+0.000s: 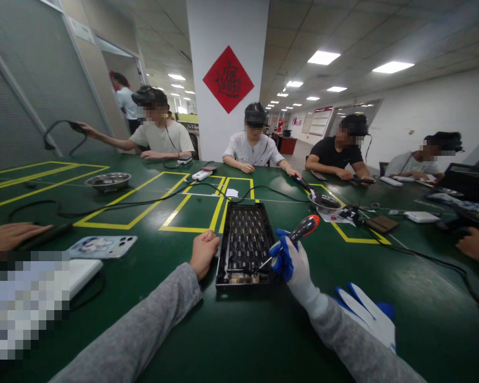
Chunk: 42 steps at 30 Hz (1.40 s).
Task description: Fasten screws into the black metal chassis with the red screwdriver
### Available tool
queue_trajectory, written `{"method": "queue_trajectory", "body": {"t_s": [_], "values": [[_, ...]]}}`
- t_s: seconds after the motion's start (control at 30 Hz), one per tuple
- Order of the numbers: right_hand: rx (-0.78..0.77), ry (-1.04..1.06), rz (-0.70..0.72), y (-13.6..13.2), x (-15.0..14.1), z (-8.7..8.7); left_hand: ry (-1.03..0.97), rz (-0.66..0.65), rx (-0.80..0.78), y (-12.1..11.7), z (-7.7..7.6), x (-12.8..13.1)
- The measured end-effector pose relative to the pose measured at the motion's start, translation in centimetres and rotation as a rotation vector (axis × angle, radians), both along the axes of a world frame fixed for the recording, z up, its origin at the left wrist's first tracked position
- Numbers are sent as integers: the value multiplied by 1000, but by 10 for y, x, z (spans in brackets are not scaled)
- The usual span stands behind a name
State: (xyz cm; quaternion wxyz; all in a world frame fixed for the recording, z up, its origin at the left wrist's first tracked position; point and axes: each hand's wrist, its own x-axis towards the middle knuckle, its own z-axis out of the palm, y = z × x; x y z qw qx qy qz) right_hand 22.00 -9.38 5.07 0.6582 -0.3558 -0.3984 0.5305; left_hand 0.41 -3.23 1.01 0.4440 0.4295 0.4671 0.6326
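A black rectangular casing lies on the green table in front of me, with rows of dark rounded parts inside and lighter parts at its near end. My right hand, in a white and blue work glove, is closed around a screwdriver with a black and red handle. The screwdriver's shaft slants down left, its tip at the casing's near right corner. My left hand is bare and curled into a loose fist by the casing's left edge. Its inner side is hidden, and I see nothing in it.
Another white and blue glove lies right of my right forearm. A phone and a white box are at left. Metal bowls and black cables are farther back. Several people sit around the table.
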Motion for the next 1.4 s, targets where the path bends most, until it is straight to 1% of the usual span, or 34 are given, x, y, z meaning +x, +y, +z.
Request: {"method": "queue_trajectory", "body": {"t_s": [0.1, 0.2, 0.23, 0.27, 0.3, 0.33, 0.4, 0.43, 0.5, 0.6, 0.7, 0.8, 0.87, 0.97, 1.07, 1.13, 1.3, 1.4], "values": [[-14, -29, -25, -1, 0, 3, 12, 38, 12, -1, 3, -2], [-38, -53, -47, -1, 0, 5, 64, 107, 50, -11, 17, -2], [-37, -66, -57, -1, 0, 5, 134, 162, 94, -17, 23, -1], [-32, -86, -66, -1, 0, 6, 237, 189, 142, -26, 30, 2], [-24, -114, -78, -2, -1, 7, 359, 181, 184, -35, 37, 6], [-13, -146, -94, -4, -1, 9, 477, 148, 213, -45, 44, 11], [9, -205, -114, -7, -3, 12, 715, -22, 270, -64, 54, 23], [21, -226, -116, -9, -4, 12, 832, -65, 320, -71, 56, 30], [54, -256, -118, -12, -6, 12, 1009, -120, 400, -80, 58, 42], [96, -301, -138, -14, -8, 5, 1166, -169, 420, -82, 53, 54], [77, -308, -139, -15, -8, -2, 1218, -159, 396, -80, 48, 56], [60, -252, -77, -17, -7, -4, 1223, -120, 382, -80, 45, 56], [87, -258, -88, -18, -5, -3, 1220, -102, 399, -81, 45, 57], [148, -350, -170, -18, -4, 4, 1220, -82, 460, -82, 44, 62], [169, -404, -159, -17, -4, 10, 1225, -71, 491, -83, 42, 66], [170, -409, -146, -16, -4, 11, 1230, -75, 487, -83, 41, 68], [173, -430, -86, -13, -4, 3, 1226, -45, 480, -85, 37, 71], [188, -449, -85, -12, -3, -1, 1225, -46, 460, -89, 36, 72]]}}
